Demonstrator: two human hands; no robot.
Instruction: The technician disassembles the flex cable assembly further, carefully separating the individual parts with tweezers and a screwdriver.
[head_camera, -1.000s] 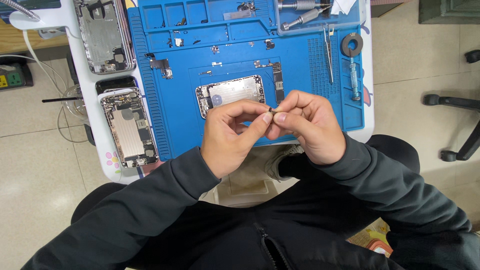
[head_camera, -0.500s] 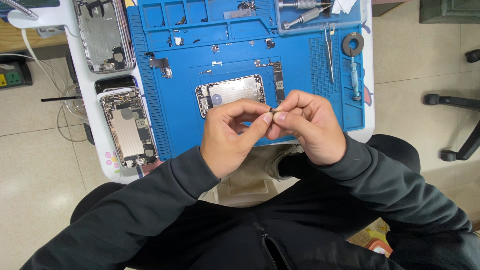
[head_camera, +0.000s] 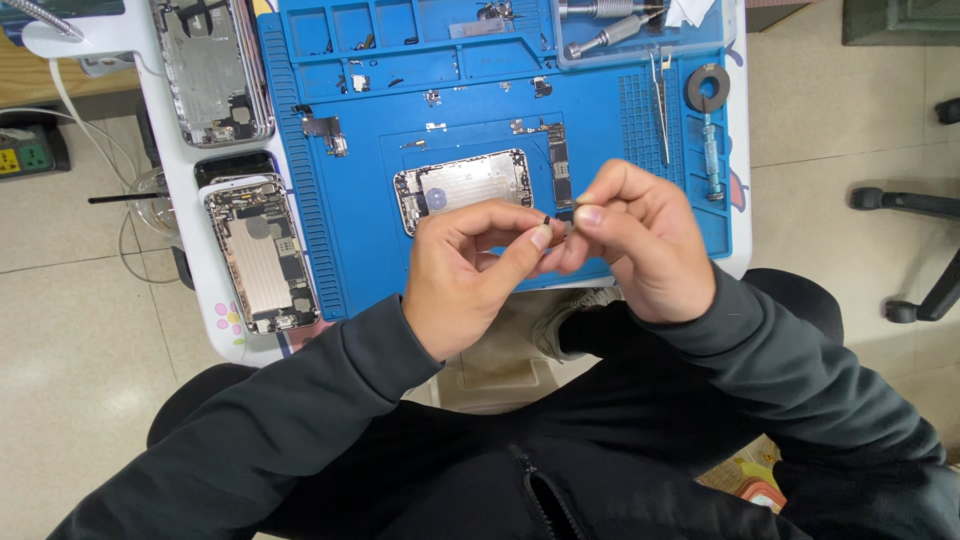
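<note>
Here the left hand (head_camera: 470, 270) and right hand (head_camera: 640, 245) pinch a tiny dark part (head_camera: 547, 219) between closed fingertips, at six o'clock of the phone shell (head_camera: 462, 186) on the blue mat (head_camera: 620, 150).

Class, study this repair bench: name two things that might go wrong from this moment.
The tiny dark part, pinched between the left hand and right hand, sits near the blue mat's front edge; if it slips, it may fall to the floor. The opened phone lies at the table edge and might get knocked off.
</note>
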